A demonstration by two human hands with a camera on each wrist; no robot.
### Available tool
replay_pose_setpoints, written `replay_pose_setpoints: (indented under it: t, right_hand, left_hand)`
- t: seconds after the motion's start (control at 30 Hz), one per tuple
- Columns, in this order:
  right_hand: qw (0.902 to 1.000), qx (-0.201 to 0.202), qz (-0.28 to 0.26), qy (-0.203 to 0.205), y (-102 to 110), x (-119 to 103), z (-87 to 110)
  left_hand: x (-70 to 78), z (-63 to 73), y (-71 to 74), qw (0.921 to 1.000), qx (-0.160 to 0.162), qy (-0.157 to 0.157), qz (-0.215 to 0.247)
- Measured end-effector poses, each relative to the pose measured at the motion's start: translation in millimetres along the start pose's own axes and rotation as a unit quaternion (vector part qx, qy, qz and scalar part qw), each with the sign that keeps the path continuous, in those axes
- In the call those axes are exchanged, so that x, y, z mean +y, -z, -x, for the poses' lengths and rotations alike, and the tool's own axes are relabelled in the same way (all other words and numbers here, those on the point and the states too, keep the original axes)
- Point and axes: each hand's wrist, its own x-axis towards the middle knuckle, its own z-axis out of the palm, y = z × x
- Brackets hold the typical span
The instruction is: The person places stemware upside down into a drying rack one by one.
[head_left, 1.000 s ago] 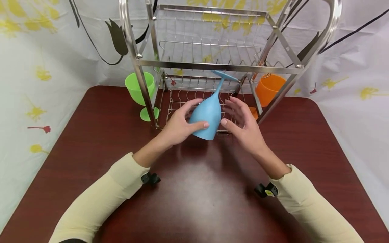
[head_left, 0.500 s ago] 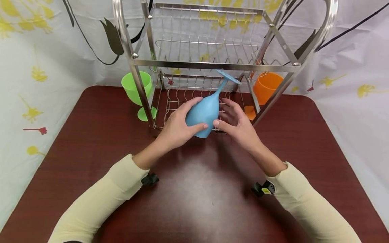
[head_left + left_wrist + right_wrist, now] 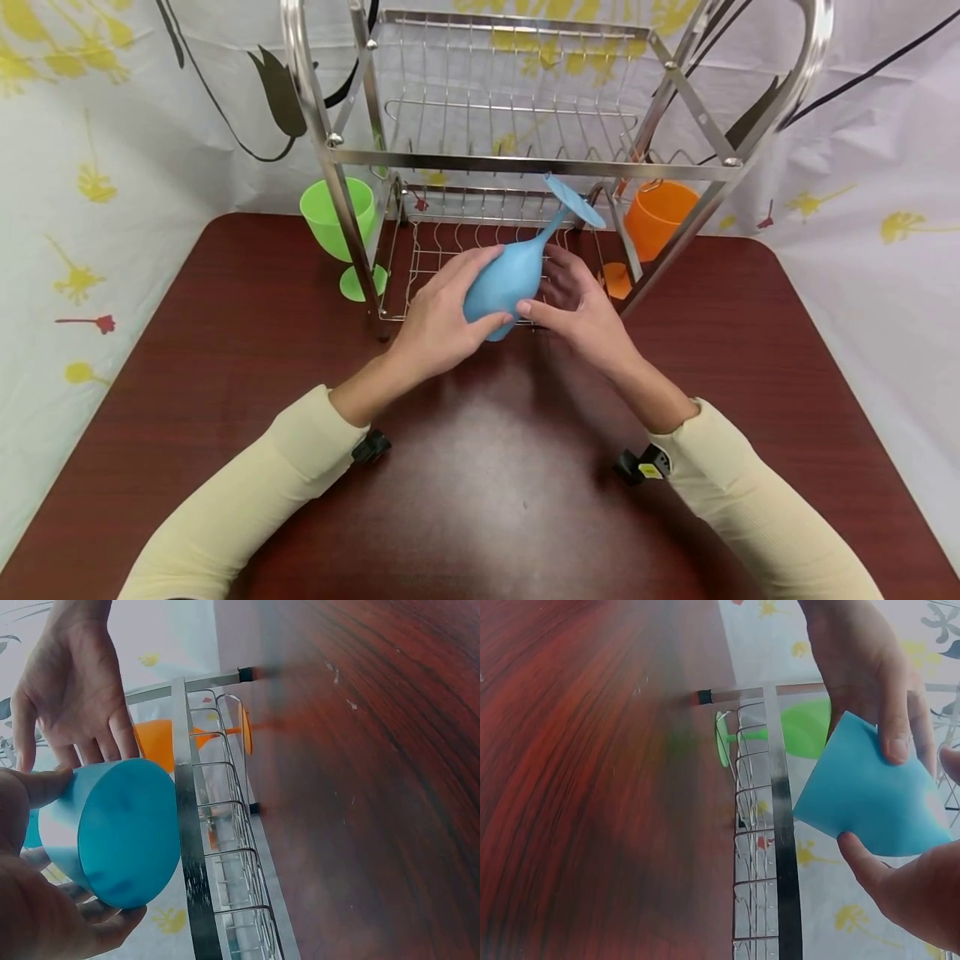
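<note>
A blue goblet [image 3: 508, 279] is held at a slant, bowl mouth low toward the person, stem and round foot up to the right. My left hand [image 3: 441, 312] grips the bowl from its left side, thumb across the near face. In the left wrist view, the goblet's mouth [image 3: 131, 832] faces the camera, and left-hand fingers curl under the bowl. My right hand [image 3: 585, 317] is at the goblet's right side, thumb tip right at the bowl. Its palm is uncurled in the left wrist view, with fingers reaching toward the bowl and their tips partly hidden.
A two-tier metal dish rack [image 3: 525, 162] stands directly behind the hands, its front bar close over the goblet's foot. A green goblet [image 3: 341, 217] is at the rack's left side and an orange goblet [image 3: 656, 218] at its right. The dark wooden table [image 3: 480, 467] extends toward the person.
The goblet has tilted further, its foot swinging right and turning toward the camera. My right hand has moved left, bringing its thumb up to the bowl. My left hand keeps its grip.
</note>
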Motion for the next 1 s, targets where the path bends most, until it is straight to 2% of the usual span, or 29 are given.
replay_pose_setpoints:
  t: [0.23, 0.33, 0.77, 1.0]
  right_hand:
    - [0.9999, -0.001, -0.002, 0.013, -2.2, 1.7, -1.6]
    - [0.9999, 0.0, 0.007, 0.009, -2.3, 1.8, -1.0]
    - [0.9977, 0.005, 0.063, 0.025, -4.5, 0.1, -2.6]
    - [0.9967, 0.008, 0.075, 0.031, -4.1, 1.8, -2.5]
  left_hand:
    - [-1.8, 3.1, -2.1, 0.9969, 0.021, -0.06, -0.047]
    - [-1.2, 3.7, -2.9, 0.9952, 0.026, -0.076, -0.057]
    - [-0.7, 4.3, -3.0, 0.9921, 0.034, -0.097, -0.071]
    - [-2.0, 4.7, -3.3, 0.9892, 0.042, -0.115, -0.08]
